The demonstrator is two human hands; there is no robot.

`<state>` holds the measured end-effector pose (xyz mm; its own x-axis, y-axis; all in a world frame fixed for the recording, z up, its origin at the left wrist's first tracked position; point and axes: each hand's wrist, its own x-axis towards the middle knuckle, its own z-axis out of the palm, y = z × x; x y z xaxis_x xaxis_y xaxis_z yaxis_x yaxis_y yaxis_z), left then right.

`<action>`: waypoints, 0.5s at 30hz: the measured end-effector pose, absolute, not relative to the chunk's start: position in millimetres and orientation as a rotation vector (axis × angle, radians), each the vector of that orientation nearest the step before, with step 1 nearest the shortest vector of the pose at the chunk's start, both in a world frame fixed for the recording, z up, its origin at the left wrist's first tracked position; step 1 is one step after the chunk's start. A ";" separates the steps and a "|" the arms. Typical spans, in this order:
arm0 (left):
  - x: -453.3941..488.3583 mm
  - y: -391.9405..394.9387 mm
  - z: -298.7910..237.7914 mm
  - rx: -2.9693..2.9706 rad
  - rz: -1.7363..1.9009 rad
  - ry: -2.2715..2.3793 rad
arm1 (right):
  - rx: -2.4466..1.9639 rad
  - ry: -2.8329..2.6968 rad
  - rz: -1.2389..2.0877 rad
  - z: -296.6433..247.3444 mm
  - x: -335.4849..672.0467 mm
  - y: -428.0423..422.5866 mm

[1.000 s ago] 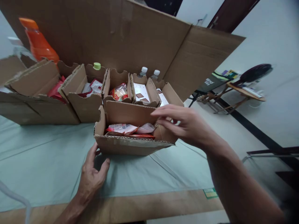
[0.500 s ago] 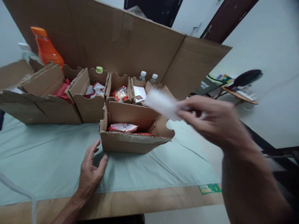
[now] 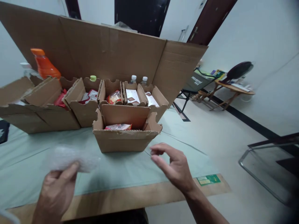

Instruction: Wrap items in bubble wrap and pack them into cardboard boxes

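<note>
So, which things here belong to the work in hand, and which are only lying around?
In use: left hand holding a blurred whitish plastic packet; open right hand; small open brown cardboard box nearest it, with a red-and-white snack packet inside.
Lying about: orange plastic bottle; green-capped bottle; wooden side table; small green card.
</note>
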<state>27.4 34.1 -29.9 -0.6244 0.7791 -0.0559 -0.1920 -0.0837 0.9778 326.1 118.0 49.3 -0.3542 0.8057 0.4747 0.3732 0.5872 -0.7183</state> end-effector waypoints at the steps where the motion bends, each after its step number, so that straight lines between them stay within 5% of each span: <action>1: 19.9 39.2 -28.3 0.610 1.809 1.472 | -1.062 -1.884 0.604 40.5 336.9 124.0; 5: 13.5 63.6 -26.2 0.636 1.701 1.370 | -1.335 -1.791 0.670 8.7 347.9 152.4; 15: 47.2 56.0 -56.1 0.992 1.410 1.453 | -1.214 -1.736 0.861 -12.3 334.7 161.8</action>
